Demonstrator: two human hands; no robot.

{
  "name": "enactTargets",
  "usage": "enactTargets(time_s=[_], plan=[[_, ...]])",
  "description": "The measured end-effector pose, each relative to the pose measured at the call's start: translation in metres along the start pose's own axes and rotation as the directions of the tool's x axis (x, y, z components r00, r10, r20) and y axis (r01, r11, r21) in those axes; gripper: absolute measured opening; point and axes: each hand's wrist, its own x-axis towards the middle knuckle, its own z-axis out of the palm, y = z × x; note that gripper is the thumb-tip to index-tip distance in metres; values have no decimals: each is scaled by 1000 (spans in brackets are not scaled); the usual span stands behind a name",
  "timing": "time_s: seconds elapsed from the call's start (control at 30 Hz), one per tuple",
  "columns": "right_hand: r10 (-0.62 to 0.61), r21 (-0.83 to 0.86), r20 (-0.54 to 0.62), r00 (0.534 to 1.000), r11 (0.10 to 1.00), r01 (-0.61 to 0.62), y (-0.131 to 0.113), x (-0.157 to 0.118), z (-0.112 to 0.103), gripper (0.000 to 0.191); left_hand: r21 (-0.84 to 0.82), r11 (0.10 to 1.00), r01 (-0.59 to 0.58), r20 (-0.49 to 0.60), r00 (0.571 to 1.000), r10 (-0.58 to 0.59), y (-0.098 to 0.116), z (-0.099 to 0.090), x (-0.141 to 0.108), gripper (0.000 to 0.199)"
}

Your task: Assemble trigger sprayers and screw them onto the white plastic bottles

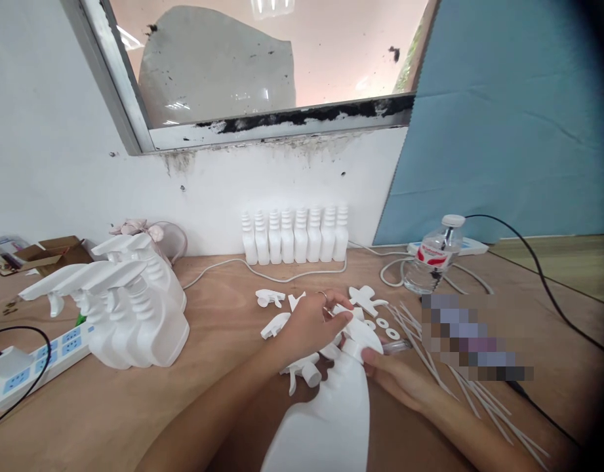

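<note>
A large white spray bottle (331,413) leans toward me at the front centre, its white spray head (363,334) at the far end. My right hand (395,377) is closed around the bottle's neck and head from the right. Over the head's left side, my left hand (314,324) has its fingers curled against the white nozzle area; its fingertips partly hide the contact. Loose white spray heads lie around the hands, one (304,372) below my left hand and another (365,299) beyond. White washers (382,323) and thin white tubes (471,387) lie to the right.
Several white bottles with spray heads (139,314) stand at left beside a power strip (46,367). Small white bottles (300,239) line the wall. A clear water bottle (432,259), cables and a pixelated object (473,337) occupy the right side. A cardboard box (53,255) sits far left.
</note>
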Motion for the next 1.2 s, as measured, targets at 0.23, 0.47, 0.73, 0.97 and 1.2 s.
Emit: enactTargets(time_s=[0.23,0.47,0.73,0.97,1.2], plan=[[-56,152,-147,988,985,79,-18,6,0,36,192,981,0,-34,999,6,9,-19,-3,30],[-205,228,-265,942,936,268,-33,12,-10,17,433,901,33,313,932,-184,11,-35,-9,70],[-120,228,-253,960,957,180,-32,11,-4,34,483,874,56,312,921,-232,15,-29,-11,79],[-134,267,-248,960,943,200,-30,12,-6,33,513,858,-2,367,904,-218,16,-30,-11,82],[-129,261,-178,975,950,174,-30,9,-9,20,387,922,-3,444,877,-184,11,-38,-9,72]])
